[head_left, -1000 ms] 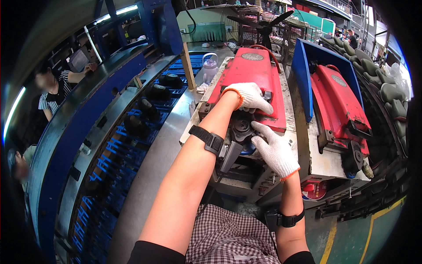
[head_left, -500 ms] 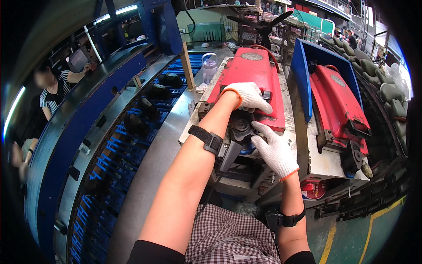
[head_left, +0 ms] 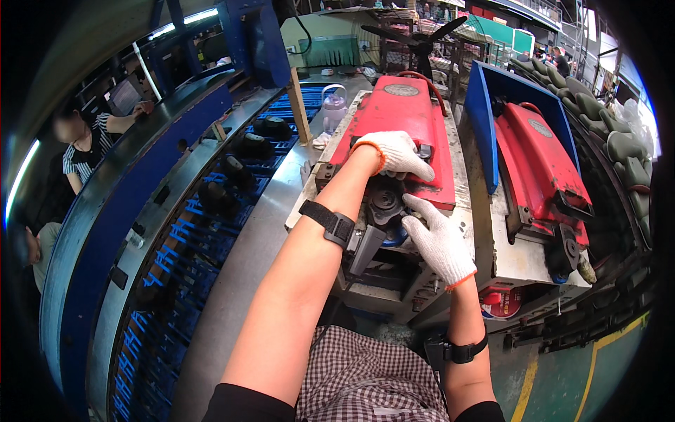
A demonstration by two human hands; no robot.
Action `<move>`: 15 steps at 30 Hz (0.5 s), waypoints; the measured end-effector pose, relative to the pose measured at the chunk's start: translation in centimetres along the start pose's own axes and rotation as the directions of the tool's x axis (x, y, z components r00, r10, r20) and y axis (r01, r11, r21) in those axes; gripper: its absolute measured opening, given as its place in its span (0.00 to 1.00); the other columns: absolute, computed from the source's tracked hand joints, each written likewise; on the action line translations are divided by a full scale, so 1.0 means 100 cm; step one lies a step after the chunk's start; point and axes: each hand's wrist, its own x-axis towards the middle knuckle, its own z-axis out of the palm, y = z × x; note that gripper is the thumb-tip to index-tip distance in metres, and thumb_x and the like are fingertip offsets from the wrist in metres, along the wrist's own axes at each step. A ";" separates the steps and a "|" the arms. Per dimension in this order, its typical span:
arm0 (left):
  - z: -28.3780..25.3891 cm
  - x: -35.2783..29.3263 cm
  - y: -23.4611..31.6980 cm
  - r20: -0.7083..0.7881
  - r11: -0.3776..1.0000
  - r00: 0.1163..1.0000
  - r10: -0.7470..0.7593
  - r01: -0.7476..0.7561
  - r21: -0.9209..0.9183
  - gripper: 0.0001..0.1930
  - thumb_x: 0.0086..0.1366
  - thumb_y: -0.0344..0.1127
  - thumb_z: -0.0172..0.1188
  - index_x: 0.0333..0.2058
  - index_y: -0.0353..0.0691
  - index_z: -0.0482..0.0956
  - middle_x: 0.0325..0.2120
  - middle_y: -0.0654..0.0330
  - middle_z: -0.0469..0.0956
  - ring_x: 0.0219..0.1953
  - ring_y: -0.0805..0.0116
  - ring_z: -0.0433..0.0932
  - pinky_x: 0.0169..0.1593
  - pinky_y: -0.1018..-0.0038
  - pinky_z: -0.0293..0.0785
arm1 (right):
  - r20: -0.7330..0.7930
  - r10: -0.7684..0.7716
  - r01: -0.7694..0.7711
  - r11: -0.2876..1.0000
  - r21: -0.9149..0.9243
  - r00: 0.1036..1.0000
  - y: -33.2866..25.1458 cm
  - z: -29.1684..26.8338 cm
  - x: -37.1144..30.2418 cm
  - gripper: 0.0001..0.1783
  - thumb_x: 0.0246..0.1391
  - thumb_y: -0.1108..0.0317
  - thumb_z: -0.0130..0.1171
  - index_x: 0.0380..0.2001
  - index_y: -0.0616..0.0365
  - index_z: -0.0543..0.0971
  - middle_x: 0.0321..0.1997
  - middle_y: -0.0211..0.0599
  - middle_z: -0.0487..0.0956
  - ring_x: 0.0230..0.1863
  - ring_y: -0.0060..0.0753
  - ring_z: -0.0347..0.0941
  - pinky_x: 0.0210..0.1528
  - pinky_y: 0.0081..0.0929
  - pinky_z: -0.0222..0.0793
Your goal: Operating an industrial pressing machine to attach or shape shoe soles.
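Note:
My left hand (head_left: 396,155), in a white knit glove with an orange cuff, lies bent over the front end of a red machine cover (head_left: 402,105). Its fingers curl down there, and what they hold is hidden. Just below is a black round part (head_left: 386,204) with a raised centre, set at the machine's front. My right hand (head_left: 444,245), gloved the same way, is at the right side of this part. Its thumb and forefinger are spread apart, pointing at the part's edge; the other fingers are partly hidden.
A second red machine (head_left: 541,158) with a blue guard (head_left: 485,126) stands at the right. Dark green moulded pieces (head_left: 626,151) fill a rack beyond it. To the left runs a conveyor with blue bars (head_left: 169,260) and black pieces (head_left: 238,172). A bottle (head_left: 335,112) stands beside the cover.
My hands keep almost the same place at the machine. At the far left edge, a second person has shifted, with the head now lower by the conveyor frame.

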 end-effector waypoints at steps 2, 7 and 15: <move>0.000 -0.001 0.003 0.001 1.000 1.000 -0.003 0.003 -0.003 0.23 0.50 0.57 0.76 0.25 0.40 0.83 0.19 0.62 0.79 0.20 0.73 0.73 0.25 0.73 0.67 | -0.063 -0.076 0.076 0.997 -0.002 0.995 0.013 0.005 0.002 0.28 0.67 0.53 0.59 0.67 0.50 0.76 0.48 0.48 0.87 0.44 0.41 0.87 0.54 0.36 0.77; 0.000 0.000 0.001 -0.023 1.000 0.999 0.025 -0.025 -0.003 0.28 0.47 0.61 0.74 0.25 0.37 0.85 0.21 0.59 0.81 0.21 0.68 0.76 0.27 0.69 0.71 | -0.058 -0.107 0.112 0.990 0.080 0.993 0.033 0.010 0.005 0.29 0.68 0.52 0.58 0.68 0.51 0.75 0.46 0.45 0.88 0.40 0.36 0.86 0.50 0.34 0.78; 0.007 -0.007 0.004 -0.020 0.999 1.000 0.013 -0.013 0.046 0.23 0.50 0.57 0.75 0.26 0.41 0.84 0.20 0.63 0.79 0.20 0.73 0.74 0.26 0.73 0.67 | 0.145 0.098 -0.150 0.897 0.415 0.985 -0.013 0.030 -0.039 0.44 0.70 0.49 0.50 0.79 0.63 0.52 0.69 0.63 0.72 0.59 0.46 0.79 0.67 0.34 0.68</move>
